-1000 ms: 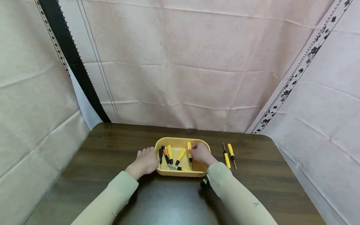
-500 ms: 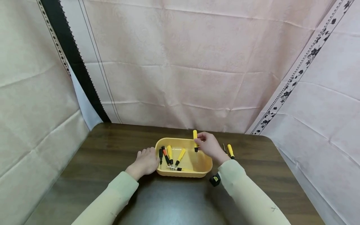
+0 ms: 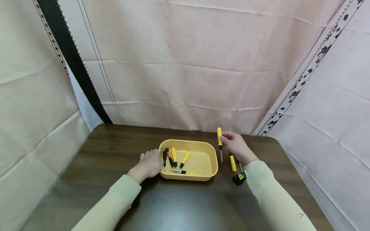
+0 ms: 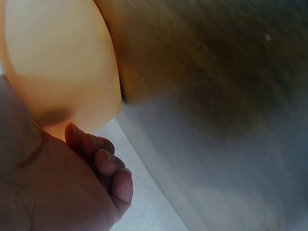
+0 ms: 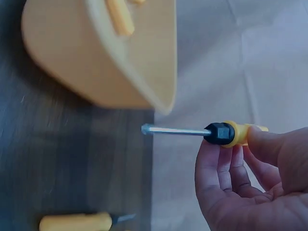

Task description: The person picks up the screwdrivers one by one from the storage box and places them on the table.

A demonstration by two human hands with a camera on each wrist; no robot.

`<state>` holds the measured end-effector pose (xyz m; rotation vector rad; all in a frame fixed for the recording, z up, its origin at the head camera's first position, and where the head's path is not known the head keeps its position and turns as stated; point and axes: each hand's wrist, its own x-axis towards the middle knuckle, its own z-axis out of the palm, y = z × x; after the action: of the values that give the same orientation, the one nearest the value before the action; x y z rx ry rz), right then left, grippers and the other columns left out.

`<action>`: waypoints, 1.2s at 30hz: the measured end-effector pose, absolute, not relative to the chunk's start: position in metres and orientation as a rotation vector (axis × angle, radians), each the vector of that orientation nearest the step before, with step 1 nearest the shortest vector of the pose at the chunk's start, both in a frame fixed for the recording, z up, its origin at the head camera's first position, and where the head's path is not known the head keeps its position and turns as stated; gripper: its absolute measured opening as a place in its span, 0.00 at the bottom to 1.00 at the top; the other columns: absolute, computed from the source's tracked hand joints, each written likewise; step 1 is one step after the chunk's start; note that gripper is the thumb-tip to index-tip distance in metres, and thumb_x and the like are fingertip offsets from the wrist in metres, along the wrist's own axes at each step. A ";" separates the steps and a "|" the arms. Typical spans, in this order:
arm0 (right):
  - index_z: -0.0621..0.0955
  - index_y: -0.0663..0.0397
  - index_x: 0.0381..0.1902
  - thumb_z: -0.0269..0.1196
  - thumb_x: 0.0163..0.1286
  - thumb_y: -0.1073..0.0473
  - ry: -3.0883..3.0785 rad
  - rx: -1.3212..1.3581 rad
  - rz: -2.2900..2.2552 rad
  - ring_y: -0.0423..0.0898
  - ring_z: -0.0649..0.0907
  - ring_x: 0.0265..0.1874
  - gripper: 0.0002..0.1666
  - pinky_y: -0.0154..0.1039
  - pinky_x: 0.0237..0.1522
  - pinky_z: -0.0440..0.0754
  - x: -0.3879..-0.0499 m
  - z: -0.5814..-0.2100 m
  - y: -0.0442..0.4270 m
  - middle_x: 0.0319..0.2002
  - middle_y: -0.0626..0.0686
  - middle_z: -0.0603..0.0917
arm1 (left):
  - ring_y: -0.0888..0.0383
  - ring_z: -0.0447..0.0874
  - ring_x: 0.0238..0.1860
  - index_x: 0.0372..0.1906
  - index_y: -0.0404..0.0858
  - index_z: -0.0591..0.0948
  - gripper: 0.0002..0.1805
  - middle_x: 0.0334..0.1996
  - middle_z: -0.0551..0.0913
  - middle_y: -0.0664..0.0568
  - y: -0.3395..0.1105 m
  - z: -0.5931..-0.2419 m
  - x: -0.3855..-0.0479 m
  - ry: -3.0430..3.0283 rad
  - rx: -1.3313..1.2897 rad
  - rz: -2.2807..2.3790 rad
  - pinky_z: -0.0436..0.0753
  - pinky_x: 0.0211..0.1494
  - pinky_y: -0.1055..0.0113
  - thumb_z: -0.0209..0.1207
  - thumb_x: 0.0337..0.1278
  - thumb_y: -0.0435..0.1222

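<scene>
My right hand (image 3: 235, 146) pinches a yellow-handled screwdriver (image 3: 219, 136) just right of the yellow plastic tray (image 3: 214, 157), handle up and shaft down. In the right wrist view its bare metal shaft (image 5: 175, 130) and black collar stick out past my fingertips. At the tray's left end, my left hand (image 3: 146, 164) holds the side, fingers curled against the outer wall (image 4: 67, 57); its thumb is hidden. Inside the tray lie several screwdrivers: a black one (image 3: 164, 158), a red-and-black one (image 3: 170, 158), and yellow-and-black ones (image 3: 174, 154).
A yellow screwdriver (image 3: 232, 163) lies on the dark wooden table (image 3: 121, 141), right of the tray. Another beside it is mostly hidden by my right hand. A pale cloth (image 3: 188, 80) hangs behind the table's far edge.
My right hand has lifted the yellow-handled screwdriver out of the tray's right part and carried it right, past the rim. My left hand has stayed at the tray's left end.
</scene>
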<state>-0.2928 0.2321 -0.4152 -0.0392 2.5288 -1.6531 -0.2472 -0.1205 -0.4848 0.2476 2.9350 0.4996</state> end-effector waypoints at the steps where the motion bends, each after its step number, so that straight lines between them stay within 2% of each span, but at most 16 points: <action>1: 0.73 0.61 0.62 0.56 0.74 0.55 2.538 -0.024 -1.640 0.52 0.80 0.43 0.23 0.50 0.48 0.79 -0.294 -0.417 0.237 0.51 0.61 0.77 | 0.49 0.66 0.41 0.50 0.33 0.70 0.20 0.38 0.71 0.47 -0.121 -0.484 -0.248 2.941 0.244 0.497 0.62 0.45 0.53 0.49 0.67 0.46; 5: 0.72 0.62 0.64 0.54 0.75 0.54 2.562 0.009 -1.598 0.52 0.79 0.45 0.25 0.50 0.50 0.78 -0.296 -0.425 0.261 0.54 0.62 0.76 | 0.49 0.66 0.40 0.50 0.32 0.70 0.20 0.38 0.70 0.47 -0.121 -0.482 -0.248 2.939 0.244 0.493 0.62 0.44 0.54 0.48 0.67 0.46; 9: 0.71 0.64 0.65 0.53 0.75 0.54 2.601 0.109 -1.566 0.52 0.79 0.46 0.26 0.48 0.48 0.79 -0.299 -0.438 0.297 0.55 0.65 0.76 | 0.49 0.66 0.40 0.50 0.32 0.70 0.20 0.37 0.70 0.47 -0.120 -0.482 -0.249 2.944 0.249 0.497 0.62 0.44 0.54 0.48 0.67 0.45; 15: 0.69 0.70 0.64 0.53 0.76 0.55 2.594 0.273 -1.536 0.51 0.81 0.46 0.28 0.51 0.50 0.78 -0.302 -0.457 0.333 0.56 0.67 0.74 | 0.49 0.66 0.40 0.52 0.32 0.70 0.21 0.38 0.70 0.46 -0.122 -0.481 -0.251 2.961 0.220 0.493 0.61 0.45 0.54 0.48 0.67 0.45; 23: 0.74 0.72 0.55 0.56 0.73 0.59 2.609 0.352 -1.496 0.51 0.81 0.43 0.20 0.44 0.42 0.82 -0.303 -0.476 0.339 0.49 0.63 0.76 | 0.49 0.66 0.41 0.53 0.31 0.70 0.22 0.39 0.71 0.45 -0.123 -0.484 -0.249 2.948 0.221 0.483 0.62 0.45 0.53 0.48 0.67 0.46; 30: 0.74 0.72 0.54 0.56 0.73 0.60 2.589 0.425 -1.434 0.53 0.77 0.46 0.19 0.45 0.44 0.81 -0.302 -0.483 0.340 0.49 0.63 0.76 | 0.49 0.67 0.40 0.51 0.32 0.70 0.21 0.37 0.70 0.46 -0.123 -0.484 -0.248 2.954 0.229 0.485 0.62 0.44 0.53 0.49 0.67 0.46; 36: 0.76 0.72 0.51 0.56 0.72 0.61 2.595 0.448 -1.413 0.51 0.78 0.42 0.17 0.42 0.39 0.82 -0.303 -0.490 0.343 0.45 0.62 0.78 | 0.49 0.67 0.40 0.50 0.32 0.70 0.19 0.37 0.70 0.47 -0.120 -0.483 -0.246 2.959 0.236 0.479 0.63 0.44 0.53 0.47 0.67 0.45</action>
<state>-0.3033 0.3435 -0.4904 0.4476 2.5953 -1.4131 -0.2463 -0.1205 -0.4834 0.2362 2.9587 0.4793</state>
